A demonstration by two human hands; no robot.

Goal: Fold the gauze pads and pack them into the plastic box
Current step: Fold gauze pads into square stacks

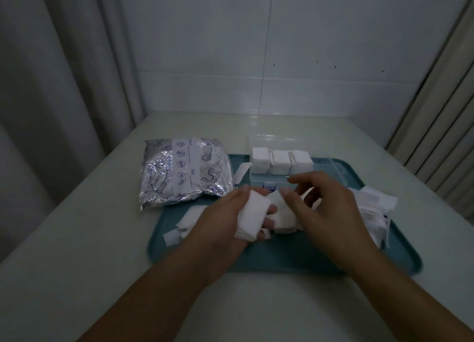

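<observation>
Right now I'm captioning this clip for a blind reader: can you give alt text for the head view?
The left hand holds a folded gauze pad over a teal tray while the right hand handles another pad. Behind them, a clear plastic box holds three stacks of folded pads, with a silver foil bag to its left.

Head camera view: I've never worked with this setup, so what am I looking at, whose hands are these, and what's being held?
There is no machine: a person wears one camera on the head, looking down at their own bare hands. The left hand grips a stack of folded gauze pads. The right hand has loosely curled fingers over another pad; its grip is unclear. A teal tray holds a clear plastic box with three gauze stacks, plus loose pads on the right. A silver foil bag lies on the left.
</observation>
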